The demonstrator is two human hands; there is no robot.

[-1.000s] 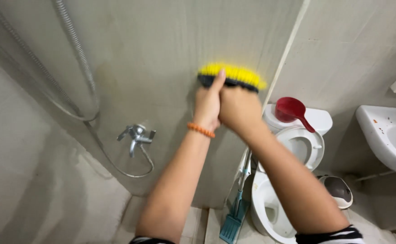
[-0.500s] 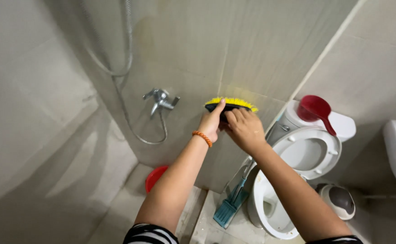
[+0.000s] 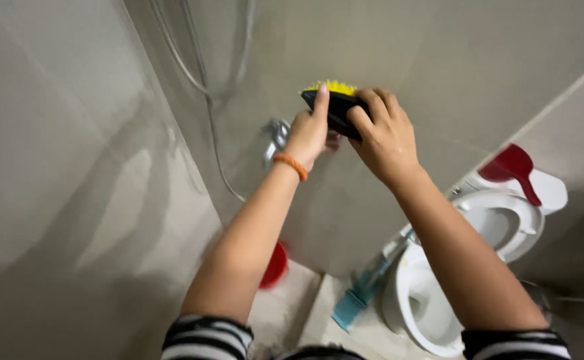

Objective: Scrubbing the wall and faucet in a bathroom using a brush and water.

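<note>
One black-backed scrubbing brush with yellow bristles (image 3: 334,101), which we press against the grey tiled bathroom wall (image 3: 438,60); its bristles are mostly hidden behind the back. Our two hands hold it: left hand (image 3: 310,131), with one orange wristband (image 3: 290,165), index finger laid along the brush's back; right hand (image 3: 385,133), fingers (image 3: 372,107) curled over its edge. One chrome shower tap (image 3: 277,137), partly covered by our left hand. One white toilet (image 3: 465,260), its bowl cut off at the bottom edge. One red plastic dipper (image 3: 515,170) on the cistern. One red bucket (image 3: 275,265), largely hidden by our left arm. One blue long-handled brush (image 3: 358,297), blurred, on the floor.
</note>
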